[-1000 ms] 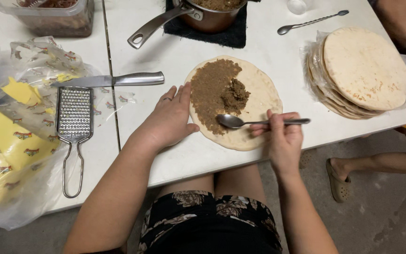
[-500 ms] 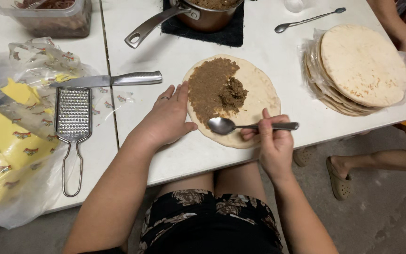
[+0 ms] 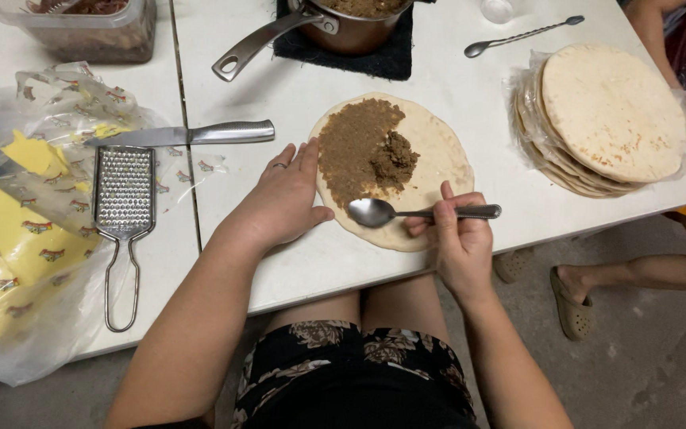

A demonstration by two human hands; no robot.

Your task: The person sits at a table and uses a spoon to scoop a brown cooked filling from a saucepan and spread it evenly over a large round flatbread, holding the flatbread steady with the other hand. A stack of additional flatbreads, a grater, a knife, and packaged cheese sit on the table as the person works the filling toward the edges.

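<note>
- White folding table (image 3: pixel 454 95), two panels with a seam running front to back; concrete floor beyond its near edge.
- Far edge, centre: steel saucepan (image 3: pixel 343 28) of brown filling on a dark mat (image 3: pixel 391 59), handle pointing toward the seam.
- Far-left corner: clear plastic tub (image 3: pixel 97 32) with dark contents.
- Left panel: yellow cheese (image 3: pixel 9 230) in a crumpled clear bag; a small flat grater (image 3: pixel 123 195) lies on the bag's edge, handle toward the near edge. A steel knife (image 3: pixel 192 133) lies across the seam just beyond the grater.
- Right edge: stack of plain flatbreads (image 3: pixel 609 111) on plastic wrap; a spare long spoon (image 3: pixel 522 36) lies near the far edge.
- Another person's foot in a sandal (image 3: pixel 573 298) rests on the floor to the right.
- Open flatbread (image 3: pixel 438 151) lies near the table's near edge, right of the seam; brown filling (image 3: pixel 363 151) covers its left half, with a darker lump in the middle.
- Left hand (image 3: pixel 283 199): flat, fingers spread, palm down on the flatbread's left rim.
- Right hand (image 3: pixel 454 234): closed around the handle of a spoon (image 3: pixel 375 212); its empty bowl hovers over the flatbread's near edge. Hands apart.
</note>
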